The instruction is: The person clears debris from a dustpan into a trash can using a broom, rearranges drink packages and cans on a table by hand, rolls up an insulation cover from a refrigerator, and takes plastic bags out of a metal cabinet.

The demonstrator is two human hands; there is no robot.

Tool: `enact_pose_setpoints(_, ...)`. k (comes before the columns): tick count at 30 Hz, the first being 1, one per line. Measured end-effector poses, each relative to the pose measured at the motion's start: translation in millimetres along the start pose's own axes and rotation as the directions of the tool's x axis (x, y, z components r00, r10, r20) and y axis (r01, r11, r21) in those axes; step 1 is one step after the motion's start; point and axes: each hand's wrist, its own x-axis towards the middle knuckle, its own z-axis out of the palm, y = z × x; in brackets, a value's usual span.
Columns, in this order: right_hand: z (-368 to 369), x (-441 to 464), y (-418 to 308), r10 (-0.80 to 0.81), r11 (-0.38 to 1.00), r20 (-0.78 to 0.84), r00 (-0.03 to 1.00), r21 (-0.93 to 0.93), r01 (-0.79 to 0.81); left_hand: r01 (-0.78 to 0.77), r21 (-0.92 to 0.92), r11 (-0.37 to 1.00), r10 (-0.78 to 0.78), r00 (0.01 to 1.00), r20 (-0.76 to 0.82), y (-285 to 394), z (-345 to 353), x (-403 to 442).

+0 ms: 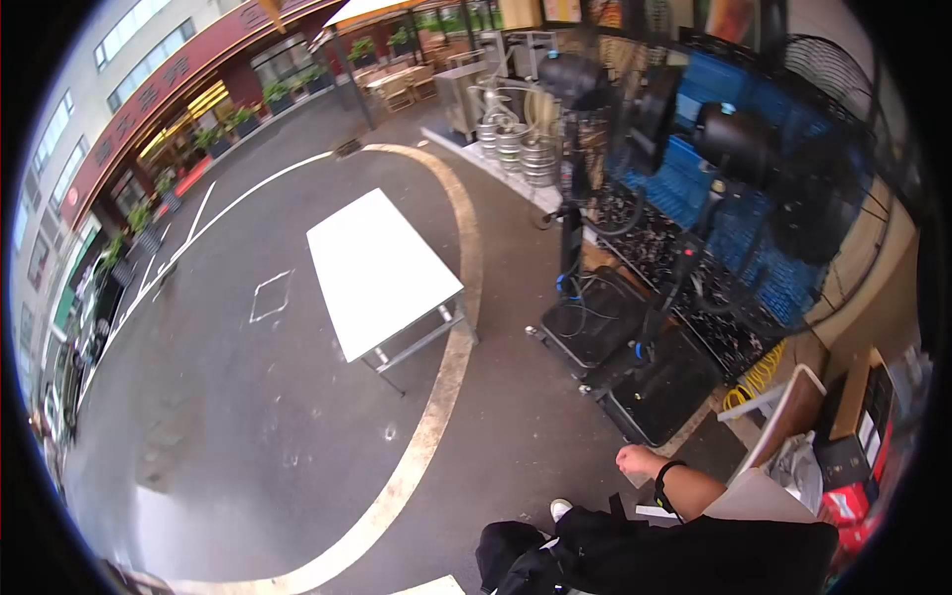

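Black clothing point(684, 555), five o'clock. Hands: right hand point(643, 461), fingers apparently curled, contents unclear; left hand, out of sight. Black wheeled base point(662, 387), twelve o'clock from right hand.

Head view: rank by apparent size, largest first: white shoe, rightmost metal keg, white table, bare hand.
1. White table, clearly largest.
2. Rightmost metal keg and bare hand: too alike to rank; the hand is nearer the camera, which flatters it.
3. White shoe, smallest.
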Motion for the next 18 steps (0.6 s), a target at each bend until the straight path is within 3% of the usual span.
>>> enact_pose_setpoints(1, -7, 34, -27, -0.093, 0.994, -0.043, 0.995, -0.063, 0.091, 0.014, -0.055, 0.998, -0.015, 1.0, -0.023, 7, 1, 0)
enact_pose_setpoints(3, -17, 60, -118, -0.12, 0.993, -0.116, 0.986, 0.005, 0.122, 0.036, -0.143, 0.989, -0.044, 0.997, -0.056, 20, 7, 1)
enact_pose_setpoints(5, -3, 111, -161, -0.173, 0.975, -0.127, 0.977, 0.117, 0.188, 0.048, -0.212, 0.976, -0.064, 0.995, -0.07, 41, 11, 10)
enact_pose_setpoints(8, 28, 142, -239, -0.186, 0.982, -0.042, 0.982, 0.018, 0.187, 0.084, -0.284, 0.955, -0.107, 0.992, -0.066, 71, 10, 40)
enact_pose_setpoints(11, 60, 172, -284, -0.153, 0.964, 0.14, 0.978, -0.195, 0.179, 0.135, -0.336, 0.932, -0.164, 0.985, -0.059, 93, -9, 81)
enact_pose_setpoints(13, 81, 190, -303, -0.094, 0.961, 0.183, 0.979, -0.241, 0.137, 0.154, -0.365, 0.918, -0.19, 0.98, -0.064, 106, -34, 115)
enact_pose_setpoints(15, 98, 202, -332, 0.028, 0.985, 0.21, 0.977, -0.171, 0.009, 0.144, -0.384, 0.912, -0.19, 0.978, -0.084, 122, -62, 160)
enact_pose_setpoints(17, 113, 221, -361, -0.011, 0.965, 0.24, 0.971, -0.251, 0.073, 0.108, -0.376, 0.92, -0.165, 0.979, -0.122, 143, -100, 209)
enact_pose_setpoints(18, 121, 229, -378, 0.043, 0.953, 0.21, 0.977, -0.301, 0.023, 0.072, -0.364, 0.929, -0.131, 0.981, -0.14, 154, -121, 237)
